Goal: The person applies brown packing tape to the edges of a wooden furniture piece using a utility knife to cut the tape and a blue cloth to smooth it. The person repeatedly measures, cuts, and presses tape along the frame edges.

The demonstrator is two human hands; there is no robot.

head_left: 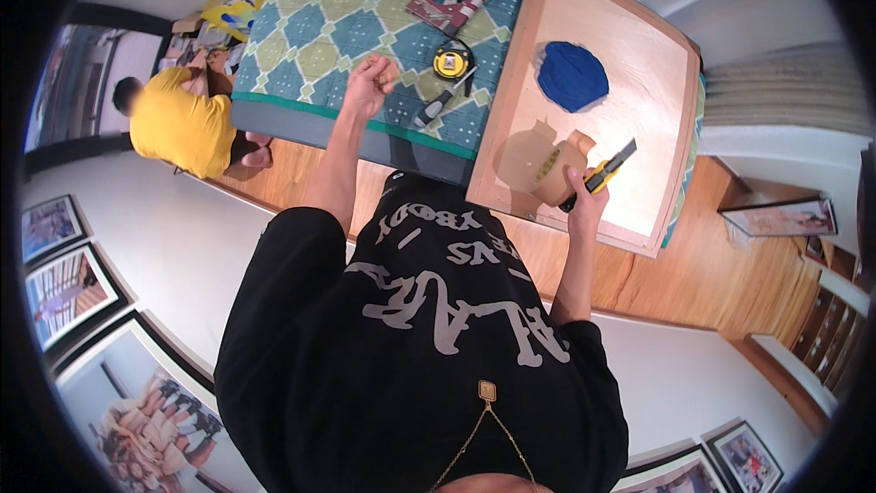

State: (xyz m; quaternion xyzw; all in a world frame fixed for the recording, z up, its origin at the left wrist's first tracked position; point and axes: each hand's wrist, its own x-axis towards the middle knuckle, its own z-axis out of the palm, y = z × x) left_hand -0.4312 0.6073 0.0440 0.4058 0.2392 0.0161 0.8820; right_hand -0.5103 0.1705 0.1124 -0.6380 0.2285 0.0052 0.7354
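My left hand (370, 84) is closed above the green and blue quilted cover (301, 18); whether it holds anything is unclear. My right hand (584, 196) grips a brown tape roll (560, 181) and a yellow-black utility knife (604, 173), blade pointing up, over a pale framed board (643, 82). A dark blue crumpled patch or cloth (572, 76) lies on the board. A yellow tape measure (453, 62), a dark-handled tool (436, 108) and a maroon tool (452, 0) rest on the quilt.
A person in yellow (178, 123) sits at the left beside piled items (224, 18). Framed pictures (55, 292) are on the near wall. A framed picture (780, 216) leans at the right. Pale curtains (757, 100) hang beyond the board, and wooden floor (730, 292) shows below.
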